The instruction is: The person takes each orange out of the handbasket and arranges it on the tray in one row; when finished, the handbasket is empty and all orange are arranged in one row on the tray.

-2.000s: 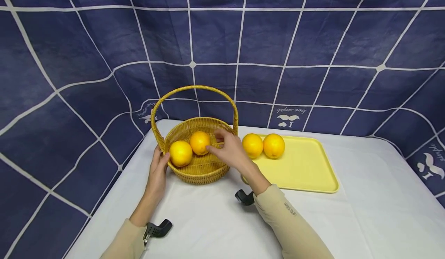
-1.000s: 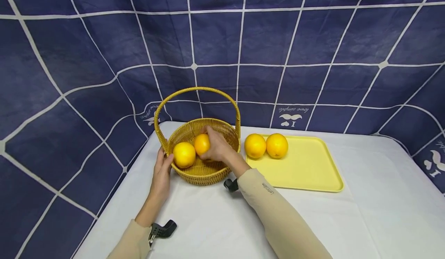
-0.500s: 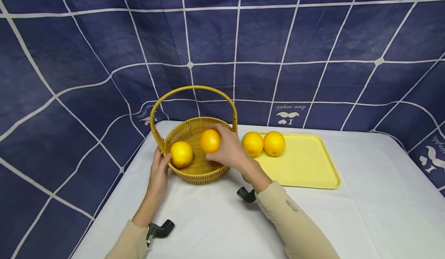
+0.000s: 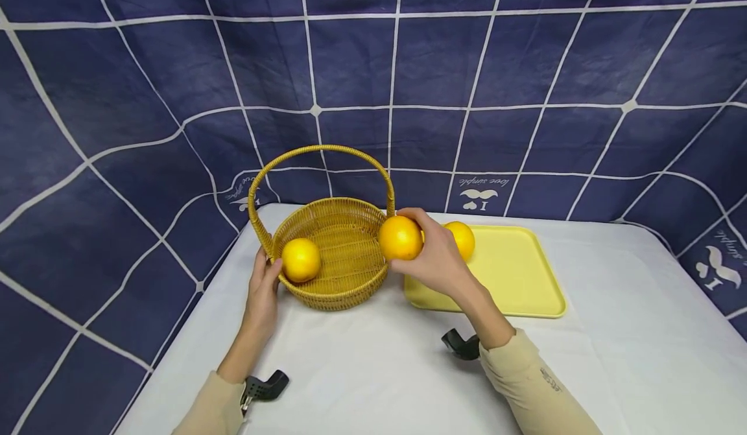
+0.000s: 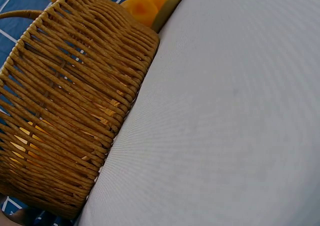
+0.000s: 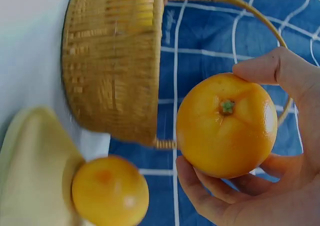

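Observation:
My right hand (image 4: pixel 434 253) grips an orange (image 4: pixel 400 238) at the right rim of the wicker basket (image 4: pixel 335 302). In the right wrist view, the thumb and curled fingers hold this orange (image 6: pixel 227 126) with its green stem spot showing. Another orange (image 4: pixel 301 260) lies inside the basket on the left. My left hand (image 4: pixel 262 292) holds the basket's left side, thumb at the rim by the handle's foot. On the yellow tray (image 4: pixel 513 279) sits an orange (image 4: pixel 461 240), partly covered by my right hand, which hides most of the tray's left end.
The basket's tall arched handle (image 4: pixel 321 148) stands upright above it. A white cloth (image 4: pixel 350 370) covers the table. Behind hangs a dark blue curtain (image 4: pixel 443 59) with white lines. Black wrist devices (image 4: pixel 265 386) sit on both forearms.
My right hand has taken hold of an orange inside the basket, lifted it and carried it right to the rim beside the tray. My left hand has stayed on the basket.

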`<action>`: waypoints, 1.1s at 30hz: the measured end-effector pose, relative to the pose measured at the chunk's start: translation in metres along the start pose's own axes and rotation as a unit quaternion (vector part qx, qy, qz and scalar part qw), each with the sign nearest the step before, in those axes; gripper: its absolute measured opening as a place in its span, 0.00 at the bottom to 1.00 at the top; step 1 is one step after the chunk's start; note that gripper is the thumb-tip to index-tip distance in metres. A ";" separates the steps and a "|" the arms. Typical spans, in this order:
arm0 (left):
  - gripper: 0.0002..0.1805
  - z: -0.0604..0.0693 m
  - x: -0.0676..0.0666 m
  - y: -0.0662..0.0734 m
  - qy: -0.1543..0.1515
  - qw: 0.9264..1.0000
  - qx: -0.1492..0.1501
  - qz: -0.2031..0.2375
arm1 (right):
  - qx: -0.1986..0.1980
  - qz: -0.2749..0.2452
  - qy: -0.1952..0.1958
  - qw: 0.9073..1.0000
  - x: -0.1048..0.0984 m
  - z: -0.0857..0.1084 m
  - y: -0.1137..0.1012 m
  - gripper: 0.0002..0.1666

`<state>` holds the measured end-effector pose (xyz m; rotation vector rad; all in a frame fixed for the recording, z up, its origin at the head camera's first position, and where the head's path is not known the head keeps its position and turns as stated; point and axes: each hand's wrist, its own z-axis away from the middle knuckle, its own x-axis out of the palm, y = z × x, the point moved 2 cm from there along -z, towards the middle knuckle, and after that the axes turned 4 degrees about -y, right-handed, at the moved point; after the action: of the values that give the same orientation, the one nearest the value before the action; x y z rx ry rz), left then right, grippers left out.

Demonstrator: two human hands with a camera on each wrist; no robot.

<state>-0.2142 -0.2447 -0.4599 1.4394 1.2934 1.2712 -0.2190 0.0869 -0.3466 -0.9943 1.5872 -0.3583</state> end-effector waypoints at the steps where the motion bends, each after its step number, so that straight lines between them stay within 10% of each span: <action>1: 0.33 0.000 -0.001 0.001 0.001 1.000 0.000 0.000 | 0.004 -0.001 0.005 1.000 -0.003 0.001 0.003 0.46; 33: 0.33 0.000 -0.001 0.001 0.003 1.000 -0.003 -0.003 | 0.118 0.084 0.114 0.983 -0.087 0.024 0.103 0.46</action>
<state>-0.2140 -0.2459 -0.4592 1.4289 1.2956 1.2751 -0.2412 0.2203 -0.3686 -0.6498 1.7734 -0.5456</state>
